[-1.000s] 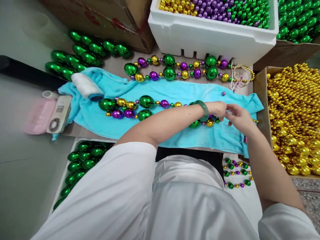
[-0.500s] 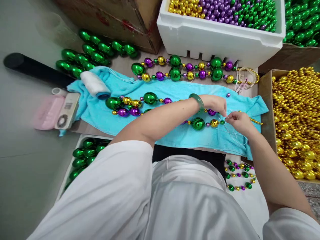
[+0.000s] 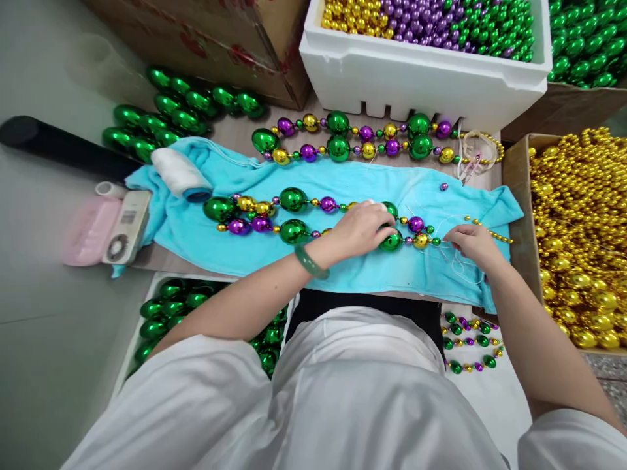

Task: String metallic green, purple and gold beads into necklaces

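Observation:
A strand of green, gold and purple beads [image 3: 328, 204] lies in two rows on a blue towel [image 3: 274, 258]. My left hand [image 3: 365, 228], below a green bangle on the wrist, is over the middle of the strand; its thumb and curved fingers are apart, close to two large green beads. Part of the strand is hidden beneath it. At the strand's right end my right hand [image 3: 470, 243] pinches thin white thread beside a small green bead. Loose loops of thread [image 3: 460, 269] lie below that hand. A short row of small gold beads [image 3: 494, 235] is just behind it.
A finished-looking bead strand [image 3: 337, 148] lies behind the towel. A thread spool [image 3: 181, 173] stands left, by a pale device [image 3: 125, 228]. Around are a white foam box [image 3: 416, 81] of small beads, a carton [image 3: 519, 176] of gold beads, and large green beads [image 3: 186, 117].
My left hand has moved left from beside my right hand to the middle of the strand. The right hand stays at the thread by the strand's end. The view has shifted slightly.

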